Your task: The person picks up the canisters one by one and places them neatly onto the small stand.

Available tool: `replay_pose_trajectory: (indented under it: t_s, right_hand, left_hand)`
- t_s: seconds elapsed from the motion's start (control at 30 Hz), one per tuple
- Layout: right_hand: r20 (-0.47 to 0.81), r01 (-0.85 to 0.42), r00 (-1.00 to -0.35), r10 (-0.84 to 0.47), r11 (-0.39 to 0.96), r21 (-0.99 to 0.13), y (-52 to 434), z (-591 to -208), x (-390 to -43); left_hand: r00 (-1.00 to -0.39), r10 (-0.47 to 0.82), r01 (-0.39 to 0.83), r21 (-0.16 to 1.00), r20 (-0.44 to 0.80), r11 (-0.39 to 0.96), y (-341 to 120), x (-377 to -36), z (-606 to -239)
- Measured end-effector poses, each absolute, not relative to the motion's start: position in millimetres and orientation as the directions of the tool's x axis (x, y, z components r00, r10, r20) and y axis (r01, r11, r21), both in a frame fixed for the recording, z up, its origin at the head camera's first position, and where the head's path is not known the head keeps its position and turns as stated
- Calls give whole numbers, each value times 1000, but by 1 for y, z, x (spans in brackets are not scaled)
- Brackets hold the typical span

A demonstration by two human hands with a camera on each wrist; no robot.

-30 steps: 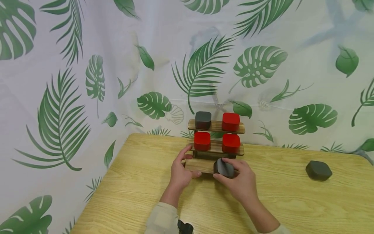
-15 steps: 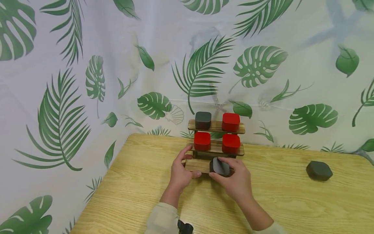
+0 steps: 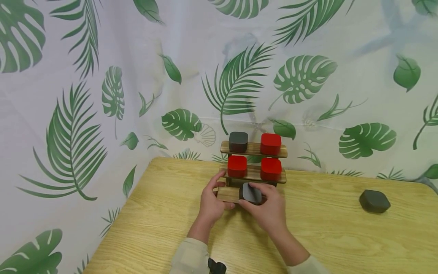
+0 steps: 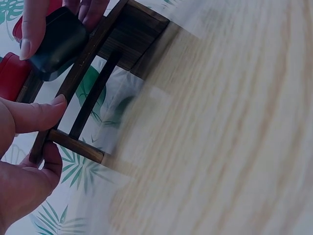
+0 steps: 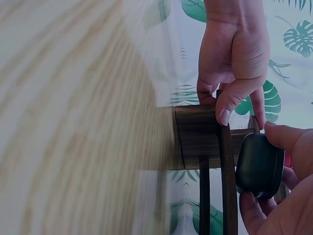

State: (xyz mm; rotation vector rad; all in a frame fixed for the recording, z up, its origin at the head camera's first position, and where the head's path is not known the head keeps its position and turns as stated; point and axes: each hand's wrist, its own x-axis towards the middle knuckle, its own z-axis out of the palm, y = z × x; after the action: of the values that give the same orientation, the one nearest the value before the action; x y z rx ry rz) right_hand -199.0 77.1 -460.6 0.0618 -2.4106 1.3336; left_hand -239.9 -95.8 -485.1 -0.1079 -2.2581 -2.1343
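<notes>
A three-tier wooden rack (image 3: 227, 194) stands at the table's far edge. My left hand (image 3: 211, 203) grips the left end of its lowest shelf, the thumb on the front edge in the left wrist view. With thumb and fingers my right hand (image 3: 270, 211) holds a dark grey rounded block (image 3: 251, 193) at the middle of that shelf. In the right wrist view the block (image 5: 259, 166) is against or just over the shelf; I cannot tell which. Red blocks (image 3: 237, 166) (image 3: 271, 169) occupy the middle shelf. The top shelf bears a dark grey block (image 3: 238, 142) and a red block (image 3: 270, 143).
Another dark grey block (image 3: 374, 201) lies on the wooden table (image 3: 328, 224), well to the right of the rack. A leaf-patterned cloth (image 3: 191, 83) hangs right behind the table and along its left side. A small black object (image 3: 217, 266) shows beside the left sleeve.
My right hand has moved left with the dark grey block, from the right part of the lowest shelf to its middle. The left hand keeps its grip on the rack.
</notes>
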Motion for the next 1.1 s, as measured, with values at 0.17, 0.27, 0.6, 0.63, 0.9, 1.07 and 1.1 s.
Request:
replay_pose_trajectory:
  t_s: [0.17,0.27,0.6,0.63,0.9,1.07,1.1]
  right_hand:
    - [301,-156,-939,168,571,-806,72,-461,-200]
    - [291,-140,-940,176,578,-804,70,-461,-201]
    - [334,-208,-929,159,520,-828,61,-463,-203]
    - [334,-210,-929,158,517,-830,60,-463,-203]
    - [351,-231,-923,160,499,-835,52,-466,-208]
    - [352,-232,-922,158,502,-833,47,-468,-210]
    - [355,-234,-921,158,502,-833,47,-468,-210]
  left_hand:
    - [-997,33,73,996,71,52,-96,-240,-484]
    - [-997,29,67,995,65,71,-96,-241,-485]
    - [-997,18,75,994,74,80,-96,-241,-486]
    - [-997,18,75,994,74,79,-96,-241,-486]
    - [-996,20,87,995,86,56,-97,-241,-488]
    - [-995,18,103,992,102,72,-96,-243,-488]
    - [-994,17,105,992,104,75,-96,-243,-488]
